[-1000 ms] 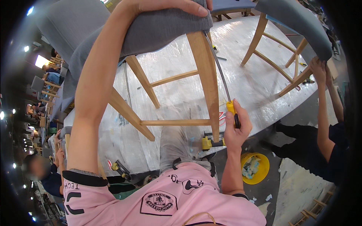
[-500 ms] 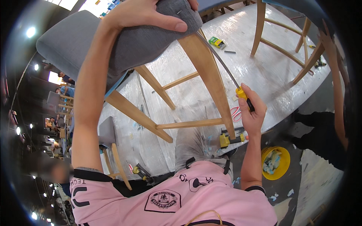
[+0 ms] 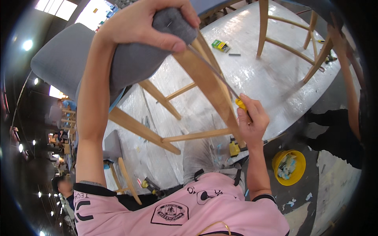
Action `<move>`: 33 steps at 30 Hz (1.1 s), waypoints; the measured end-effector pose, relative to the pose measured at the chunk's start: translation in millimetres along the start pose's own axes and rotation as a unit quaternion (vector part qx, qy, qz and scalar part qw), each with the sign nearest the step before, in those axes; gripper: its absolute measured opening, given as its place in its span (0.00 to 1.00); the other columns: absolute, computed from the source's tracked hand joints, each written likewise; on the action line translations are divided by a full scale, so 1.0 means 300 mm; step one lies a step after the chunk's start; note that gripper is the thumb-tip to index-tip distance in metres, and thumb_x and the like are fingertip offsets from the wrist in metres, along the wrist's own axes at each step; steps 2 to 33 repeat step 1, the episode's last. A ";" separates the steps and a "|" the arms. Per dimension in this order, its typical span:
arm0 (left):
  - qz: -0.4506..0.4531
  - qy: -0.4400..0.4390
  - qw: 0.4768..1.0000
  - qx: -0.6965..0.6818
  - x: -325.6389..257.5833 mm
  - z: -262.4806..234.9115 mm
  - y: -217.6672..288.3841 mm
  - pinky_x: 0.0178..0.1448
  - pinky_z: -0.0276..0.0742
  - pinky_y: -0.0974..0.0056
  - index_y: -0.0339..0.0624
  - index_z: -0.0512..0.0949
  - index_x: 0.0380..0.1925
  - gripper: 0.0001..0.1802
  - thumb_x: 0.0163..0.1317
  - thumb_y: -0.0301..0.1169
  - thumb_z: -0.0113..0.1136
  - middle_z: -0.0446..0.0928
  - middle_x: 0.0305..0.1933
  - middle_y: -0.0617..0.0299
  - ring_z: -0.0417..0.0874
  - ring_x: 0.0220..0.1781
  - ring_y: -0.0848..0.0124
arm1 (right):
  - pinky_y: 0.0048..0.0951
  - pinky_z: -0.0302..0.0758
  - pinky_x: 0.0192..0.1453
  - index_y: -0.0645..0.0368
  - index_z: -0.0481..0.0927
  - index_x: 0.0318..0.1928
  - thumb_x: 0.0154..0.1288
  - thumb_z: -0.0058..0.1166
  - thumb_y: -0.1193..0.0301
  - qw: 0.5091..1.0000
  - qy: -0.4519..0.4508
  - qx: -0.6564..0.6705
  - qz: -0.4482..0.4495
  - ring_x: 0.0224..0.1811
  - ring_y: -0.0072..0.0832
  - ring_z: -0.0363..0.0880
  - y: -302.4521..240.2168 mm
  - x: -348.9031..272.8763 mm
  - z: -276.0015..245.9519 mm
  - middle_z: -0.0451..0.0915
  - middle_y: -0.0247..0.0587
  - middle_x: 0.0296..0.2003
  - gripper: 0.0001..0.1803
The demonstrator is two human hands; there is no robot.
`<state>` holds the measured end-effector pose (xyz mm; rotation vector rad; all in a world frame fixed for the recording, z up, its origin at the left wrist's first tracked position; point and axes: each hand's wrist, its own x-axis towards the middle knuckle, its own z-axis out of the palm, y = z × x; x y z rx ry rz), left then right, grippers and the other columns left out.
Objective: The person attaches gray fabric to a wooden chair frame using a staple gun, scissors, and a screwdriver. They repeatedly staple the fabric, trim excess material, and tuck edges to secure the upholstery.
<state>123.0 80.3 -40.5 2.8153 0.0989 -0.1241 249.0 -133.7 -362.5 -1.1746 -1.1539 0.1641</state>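
A chair with a grey upholstered seat and pale wooden legs is tilted in front of me. My left hand wraps over the seat's front corner, thumb on the near side and fingers over the far side. A staple shows in the fabric there. In my right hand is a screwdriver with a long metal shaft and a yellow and black handle. Its shaft runs along the leg up to the fabric corner beside my left thumb; the tip is hidden.
The table is covered in clear plastic. On it lie a green-yellow box, a grey strip and a yellow tool. A yellow bucket of scraps stands on the floor. At right are another chair and a person's arm.
My left hand and the chair corner have shifted left and slightly down. My right hand has moved left with the screwdriver, whose shaft lies at a lower slant. The red-handled scissors are now hidden.
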 end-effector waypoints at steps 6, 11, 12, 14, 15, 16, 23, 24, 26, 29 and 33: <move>-0.004 0.005 1.000 -0.002 -0.004 0.000 -0.005 0.67 0.73 0.57 0.39 0.85 0.45 0.25 0.50 0.38 0.84 0.84 0.52 0.56 0.82 0.59 0.62 | 0.30 0.82 0.40 0.56 0.85 0.61 0.67 0.66 0.74 1.000 -0.001 0.011 -0.017 0.35 0.35 0.87 0.021 0.014 0.000 0.86 0.45 0.40 0.22; -0.004 0.005 1.000 -0.002 -0.004 0.000 -0.005 0.67 0.73 0.57 0.39 0.85 0.45 0.25 0.50 0.38 0.84 0.84 0.52 0.56 0.82 0.59 0.62 | 0.30 0.82 0.40 0.56 0.85 0.61 0.67 0.66 0.74 1.000 -0.001 0.011 -0.017 0.35 0.35 0.87 0.021 0.014 0.000 0.86 0.45 0.40 0.22; -0.004 0.005 1.000 -0.002 -0.004 0.000 -0.005 0.67 0.73 0.57 0.39 0.85 0.45 0.25 0.50 0.38 0.84 0.84 0.52 0.56 0.82 0.59 0.62 | 0.30 0.82 0.40 0.56 0.85 0.61 0.67 0.66 0.74 1.000 -0.001 0.011 -0.017 0.35 0.35 0.87 0.021 0.014 0.000 0.86 0.45 0.40 0.22; -0.004 0.005 1.000 -0.002 -0.004 0.000 -0.005 0.67 0.73 0.57 0.39 0.85 0.45 0.25 0.50 0.38 0.84 0.84 0.52 0.56 0.82 0.59 0.62 | 0.30 0.82 0.40 0.56 0.85 0.61 0.67 0.66 0.74 1.000 -0.001 0.011 -0.017 0.35 0.35 0.87 0.021 0.014 0.000 0.86 0.45 0.40 0.22; -0.004 0.005 1.000 -0.002 -0.004 0.000 -0.005 0.67 0.73 0.57 0.39 0.85 0.45 0.25 0.50 0.38 0.84 0.84 0.52 0.56 0.82 0.59 0.62 | 0.30 0.82 0.40 0.56 0.85 0.61 0.67 0.66 0.74 1.000 -0.001 0.011 -0.017 0.35 0.35 0.87 0.021 0.014 0.000 0.86 0.45 0.40 0.22; -0.004 0.005 1.000 -0.002 -0.004 0.000 -0.005 0.67 0.73 0.57 0.39 0.85 0.45 0.25 0.50 0.38 0.84 0.84 0.52 0.56 0.82 0.59 0.62 | 0.30 0.82 0.40 0.56 0.85 0.61 0.67 0.66 0.74 1.000 -0.001 0.011 -0.017 0.35 0.35 0.87 0.021 0.014 0.000 0.86 0.45 0.40 0.22; -0.004 0.005 1.000 -0.002 -0.004 0.000 -0.005 0.67 0.73 0.57 0.39 0.85 0.45 0.25 0.50 0.38 0.84 0.84 0.52 0.56 0.82 0.59 0.62 | 0.30 0.82 0.40 0.56 0.85 0.61 0.67 0.66 0.74 1.000 -0.001 0.011 -0.017 0.35 0.35 0.87 0.021 0.014 0.000 0.86 0.45 0.40 0.22; -0.004 0.005 1.000 -0.002 -0.004 0.000 -0.005 0.67 0.73 0.57 0.39 0.85 0.45 0.25 0.50 0.38 0.84 0.84 0.52 0.56 0.82 0.59 0.62 | 0.30 0.82 0.40 0.56 0.85 0.61 0.67 0.66 0.74 1.000 -0.001 0.011 -0.017 0.35 0.35 0.87 0.021 0.014 0.000 0.86 0.45 0.40 0.22; -0.004 0.005 1.000 -0.002 -0.004 0.000 -0.005 0.67 0.73 0.57 0.39 0.85 0.45 0.25 0.50 0.38 0.84 0.84 0.52 0.56 0.82 0.59 0.62 | 0.30 0.82 0.40 0.56 0.85 0.61 0.67 0.66 0.74 1.000 -0.001 0.011 -0.017 0.35 0.35 0.87 0.021 0.014 0.000 0.86 0.45 0.40 0.22; -0.004 0.005 1.000 -0.002 -0.004 0.000 -0.005 0.67 0.73 0.57 0.39 0.85 0.45 0.25 0.50 0.38 0.84 0.84 0.52 0.56 0.82 0.59 0.62 | 0.30 0.82 0.40 0.56 0.85 0.61 0.67 0.66 0.74 1.000 -0.001 0.011 -0.017 0.35 0.35 0.87 0.021 0.014 0.000 0.86 0.45 0.40 0.22; -0.004 0.005 1.000 -0.002 -0.004 0.000 -0.005 0.67 0.73 0.57 0.39 0.85 0.45 0.25 0.50 0.38 0.84 0.84 0.52 0.56 0.82 0.59 0.62 | 0.30 0.82 0.40 0.56 0.85 0.61 0.67 0.66 0.74 1.000 -0.001 0.011 -0.017 0.35 0.35 0.87 0.021 0.014 0.000 0.86 0.45 0.40 0.22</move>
